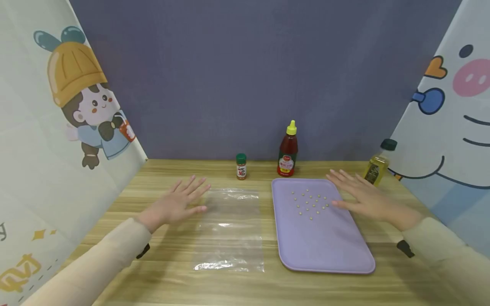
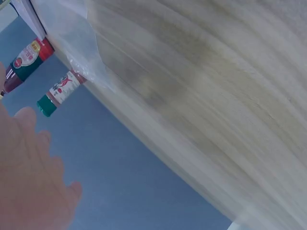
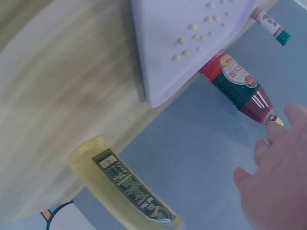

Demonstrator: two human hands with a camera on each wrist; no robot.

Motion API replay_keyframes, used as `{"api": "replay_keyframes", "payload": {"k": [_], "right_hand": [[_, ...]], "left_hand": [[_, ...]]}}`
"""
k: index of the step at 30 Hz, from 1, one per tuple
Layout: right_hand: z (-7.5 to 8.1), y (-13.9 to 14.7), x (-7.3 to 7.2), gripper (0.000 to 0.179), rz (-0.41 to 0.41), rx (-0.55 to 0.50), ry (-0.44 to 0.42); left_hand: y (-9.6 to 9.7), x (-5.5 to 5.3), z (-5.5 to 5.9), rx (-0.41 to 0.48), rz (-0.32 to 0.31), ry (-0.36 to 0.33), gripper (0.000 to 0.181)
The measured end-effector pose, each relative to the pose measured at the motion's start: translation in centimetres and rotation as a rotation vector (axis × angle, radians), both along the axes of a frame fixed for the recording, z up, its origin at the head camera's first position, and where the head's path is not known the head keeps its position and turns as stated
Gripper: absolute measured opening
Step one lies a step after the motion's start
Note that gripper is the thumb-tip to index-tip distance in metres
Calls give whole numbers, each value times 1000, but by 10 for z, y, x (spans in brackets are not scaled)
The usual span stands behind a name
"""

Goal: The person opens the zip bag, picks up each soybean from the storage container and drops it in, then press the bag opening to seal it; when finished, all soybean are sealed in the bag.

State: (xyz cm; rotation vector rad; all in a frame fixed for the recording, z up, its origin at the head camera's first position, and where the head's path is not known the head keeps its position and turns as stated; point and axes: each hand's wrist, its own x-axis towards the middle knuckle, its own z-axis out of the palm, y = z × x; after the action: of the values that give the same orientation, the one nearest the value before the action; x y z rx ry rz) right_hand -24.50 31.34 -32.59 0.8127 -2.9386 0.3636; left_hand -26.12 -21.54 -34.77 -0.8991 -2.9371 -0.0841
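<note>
My left hand [image 1: 178, 202] is held out with fingers spread, beside the left edge of a clear plastic zip bag [image 1: 231, 231] lying flat on the table. Nothing is in its grasp. My right hand [image 1: 365, 197], also spread and holding nothing, overlaps the upper right edge of a lilac tray [image 1: 317, 250] in the head view. Several small pale round beads or beans [image 1: 306, 202] lie scattered on the tray's far half. In the right wrist view the fingers point toward a red sauce bottle [image 3: 237, 88], with an oil bottle [image 3: 127, 187] nearer the camera.
Along the table's back edge stand a small green-capped spice jar [image 1: 241, 166] and the yellow-capped sauce bottle [image 1: 288, 153]. The oil bottle [image 1: 377, 168] stands at the back right. A dark blue panel [image 1: 245, 76] rises behind the wooden table [image 1: 160, 276], with printed cartoon panels on both sides.
</note>
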Motion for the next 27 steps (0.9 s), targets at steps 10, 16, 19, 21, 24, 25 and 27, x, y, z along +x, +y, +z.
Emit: {"api": "replay_keyframes", "payload": {"k": [10,16,19,21,24,25,27], "right_hand": [[15,-25,-24,81,37,-79,-36],[13,-47,-41,87,7,-110,-101],[9,-60,-50,89,24,-154,-125],[8,-69,-56,90,32,-191,-146],[8,-85,-64,90,40,-231,-159],[7,-90,-68,89,52,-244,-156],[5,-101,-75,86,73,-268,-157]], "left_hand": [[1,-19,0,58,-7,-56,81],[3,-34,-4,198,-20,-146,91],[4,-43,-8,276,7,-214,95],[5,-48,-11,318,30,-255,95],[8,-57,-14,342,66,-295,88],[9,-60,-15,354,80,-309,85],[12,-66,-18,368,104,-329,78]]}}
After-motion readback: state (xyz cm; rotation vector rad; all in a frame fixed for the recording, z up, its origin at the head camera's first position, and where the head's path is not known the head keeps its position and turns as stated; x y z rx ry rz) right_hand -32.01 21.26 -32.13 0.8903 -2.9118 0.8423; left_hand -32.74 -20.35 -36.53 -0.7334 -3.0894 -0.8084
